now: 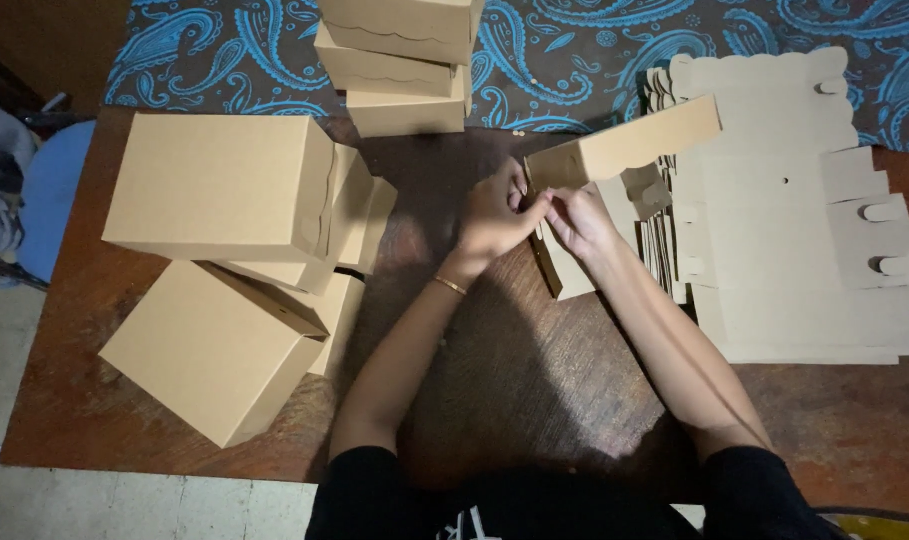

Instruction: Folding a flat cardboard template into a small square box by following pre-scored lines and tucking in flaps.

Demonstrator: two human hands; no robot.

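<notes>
A half-folded cardboard box (614,160) stands at the middle of the wooden table (534,380), one long flap raised and slanting off to the far right. Both hands meet at its near left corner: the left hand (494,215) and the right hand (579,222) are pressed close together, fingers pinched on the box's edge. Just right of them lies a stack of flat box blanks (804,260). To the left sit finished boxes (219,190) piled loosely, and more stacked boxes (399,60) stand at the far edge on a blue paisley cloth (574,70).
</notes>
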